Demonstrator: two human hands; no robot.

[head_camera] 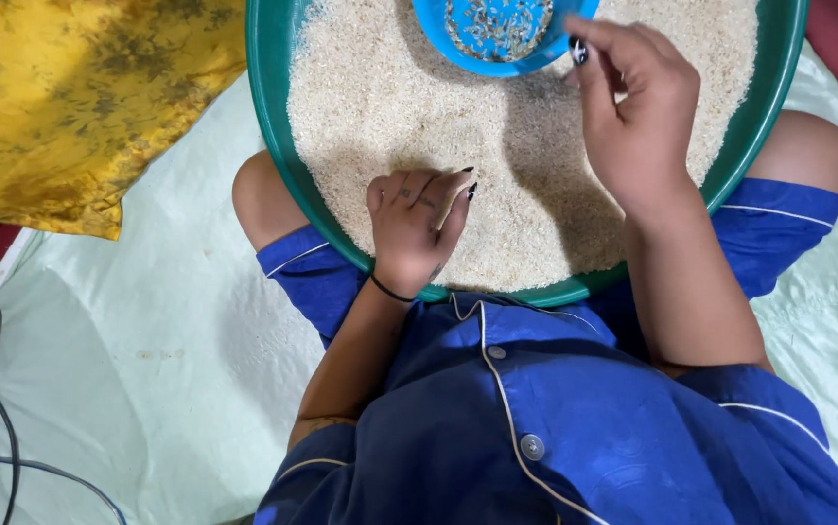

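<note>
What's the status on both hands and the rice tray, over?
Left hand curled, resting on rice in green tray. Right hand pinching something small at blue bowl rim. Nothing blocking.

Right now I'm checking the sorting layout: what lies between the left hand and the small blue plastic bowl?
In the head view, only pale grain in the green round tray lies between the left hand and blue bowl.

No packages, labels, signs or screens appear anywhere in this view. Nothing near either hand carries a printed panel or a display of any kind.
</note>
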